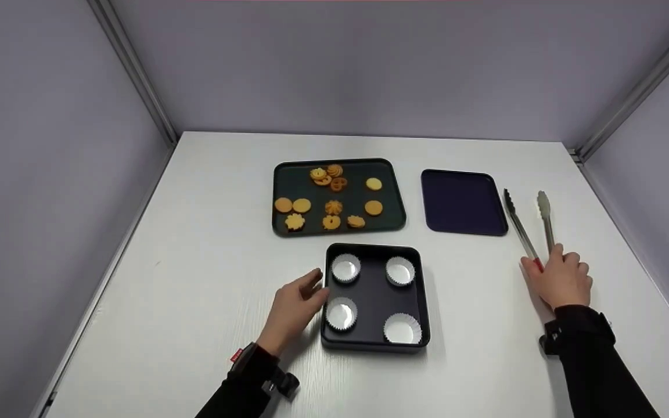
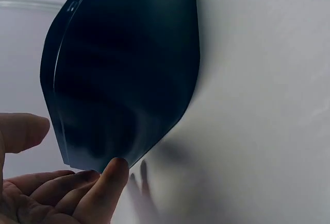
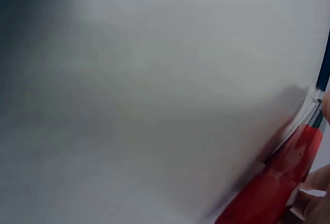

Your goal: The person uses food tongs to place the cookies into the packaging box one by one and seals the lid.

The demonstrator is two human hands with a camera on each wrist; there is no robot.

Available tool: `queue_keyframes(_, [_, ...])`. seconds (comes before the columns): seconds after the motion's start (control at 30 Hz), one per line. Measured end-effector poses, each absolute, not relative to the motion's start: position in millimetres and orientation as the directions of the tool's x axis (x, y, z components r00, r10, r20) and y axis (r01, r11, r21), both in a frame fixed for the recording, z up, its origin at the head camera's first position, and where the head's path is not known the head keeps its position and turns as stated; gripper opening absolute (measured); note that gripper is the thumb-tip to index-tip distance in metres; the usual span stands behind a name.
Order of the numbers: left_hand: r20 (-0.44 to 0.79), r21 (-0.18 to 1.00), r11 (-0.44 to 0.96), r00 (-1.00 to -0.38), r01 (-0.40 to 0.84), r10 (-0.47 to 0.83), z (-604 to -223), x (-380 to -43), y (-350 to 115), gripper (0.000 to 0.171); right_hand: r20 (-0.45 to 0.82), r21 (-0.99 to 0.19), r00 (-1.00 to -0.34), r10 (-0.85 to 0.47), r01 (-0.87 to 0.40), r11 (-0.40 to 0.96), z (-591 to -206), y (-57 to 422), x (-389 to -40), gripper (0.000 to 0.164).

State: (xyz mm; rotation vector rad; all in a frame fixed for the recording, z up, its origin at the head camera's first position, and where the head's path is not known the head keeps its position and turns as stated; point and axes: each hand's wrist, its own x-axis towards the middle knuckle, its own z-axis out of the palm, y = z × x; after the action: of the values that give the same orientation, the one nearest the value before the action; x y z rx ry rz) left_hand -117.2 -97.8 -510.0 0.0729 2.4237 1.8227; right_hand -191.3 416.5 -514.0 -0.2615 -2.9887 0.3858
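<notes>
My right hand is at the far right, over a pair of metal tongs with red handles. Its fingers are bent around the handles, and the tongs' two arms spread apart, pointing away from me. My left hand is beside the left wall of a dark square baking pan, thumb and fingers apart; from these views I cannot tell whether the fingertips touch it. Inside the pan stand several white paper baking cups, one near each corner. The left wrist view shows the pan's dark outer side close to the fingers.
Behind the pan lies a dark green tray with several cookies of various shapes. A smaller navy tray lies to its right, just left of the tongs' tips. Grey walls border the white table at the back and sides.
</notes>
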Motion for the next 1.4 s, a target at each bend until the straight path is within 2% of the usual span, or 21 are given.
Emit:
queue_keyframes(0.17, [-0.058, 0.953, 0.301, -0.991, -0.020, 0.120, -510, -114, -96, 0.052, 0.068, -0.288, -0.980, 0.188, 0.161, 0.944, -513, 416, -191, 0.076])
queue_keyframes(0.5, [-0.064, 0.947, 0.322, -0.990, -0.019, 0.129, -510, -114, -95, 0.050, 0.031, -0.324, -0.986, 0.161, 0.143, 0.935, -511, 419, -195, 0.069])
queue_keyframes(0.77, [-0.042, 0.939, 0.344, -0.991, 0.005, 0.130, -509, -114, -93, 0.048, 0.122, -0.336, -0.970, 0.209, 0.158, 0.928, -510, 418, -195, 0.041])
queue_keyframes(1.0, [-0.039, 0.931, 0.365, -0.991, 0.011, 0.129, -509, -113, -94, 0.048, 0.203, -0.389, -0.939, 0.278, 0.183, 0.903, -498, 413, -193, 0.042])
queue_keyframes(1.1, [-0.044, 0.926, 0.378, -0.991, 0.008, 0.129, -509, -113, -94, 0.047, 0.283, -0.407, -0.921, 0.266, 0.135, 0.903, -490, 408, -194, 0.041])
queue_keyframes(1.27, [-0.039, 0.917, 0.399, -0.991, 0.014, 0.126, -508, -113, -93, 0.047, 0.413, -0.399, -0.892, 0.185, 0.006, 0.917, -474, 393, -201, 0.028])
queue_keyframes(1.4, [-0.035, 0.916, 0.402, -0.992, 0.017, 0.121, -508, -113, -93, 0.047, 0.456, -0.374, -0.885, 0.098, -0.090, 0.923, -463, 378, -205, 0.032])
